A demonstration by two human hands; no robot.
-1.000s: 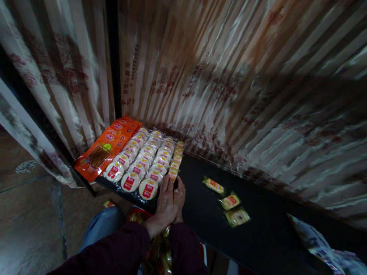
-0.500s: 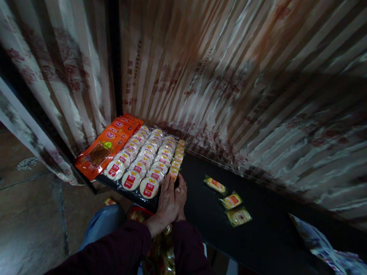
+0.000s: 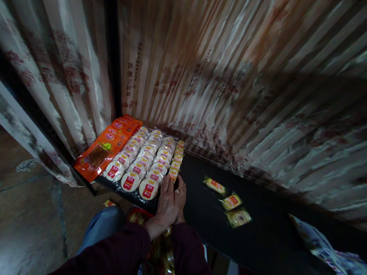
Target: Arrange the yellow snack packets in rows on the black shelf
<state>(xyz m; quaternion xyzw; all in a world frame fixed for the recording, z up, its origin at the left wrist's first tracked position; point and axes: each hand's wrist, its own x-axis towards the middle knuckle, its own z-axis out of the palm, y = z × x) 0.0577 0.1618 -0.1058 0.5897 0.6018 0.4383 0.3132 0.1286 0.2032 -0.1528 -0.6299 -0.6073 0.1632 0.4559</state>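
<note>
My left hand and my right hand lie side by side at the near end of a row of small yellow snack packets. The fingers of both hands are stretched forward, and those of the left touch the nearest packet. What lies under the palms is hidden. Just left of the hands are rows of round white rice crackers in clear wrappers with red labels. Farther left, orange snack bags overlap one another.
Three loose yellow packets lie on the black shelf to the right, with a crumpled plastic bag beyond. Patterned sheeting hangs behind. Wrapped items sit below my forearms. A packet is on the floor.
Almost nothing differs. Both hands stay at the near end of the yellow row, and the camera view has shifted very slightly.
</note>
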